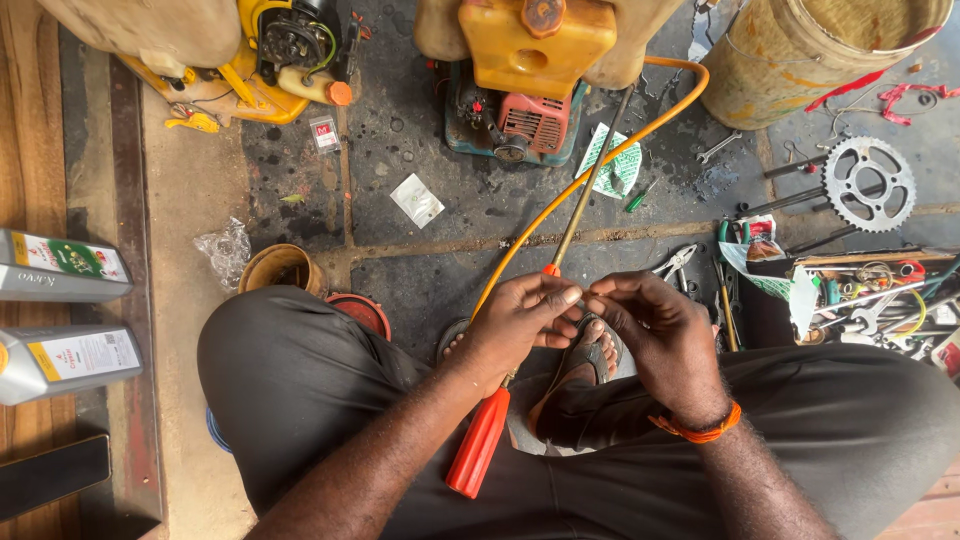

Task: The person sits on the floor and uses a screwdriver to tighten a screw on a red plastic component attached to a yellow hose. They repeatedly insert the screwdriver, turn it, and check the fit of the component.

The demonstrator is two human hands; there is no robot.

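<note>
Both hands meet over the lap: the left hand point(520, 318) wraps the orange hose point(600, 165) where it joins the red handle point(478, 443), while the right hand point(655, 335) pinches something small at that joint — too small to tell what. It looks like a fitting step; the next move likely calls for a fine, steady twist. Beyond the hands, a thin metal rod point(590, 185) lies on the stained floor; right of them, a toothed sprocket point(868, 184) and scattered tools.

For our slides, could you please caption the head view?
Both hands pinch a small part at an orange-handled spray lance.
</note>
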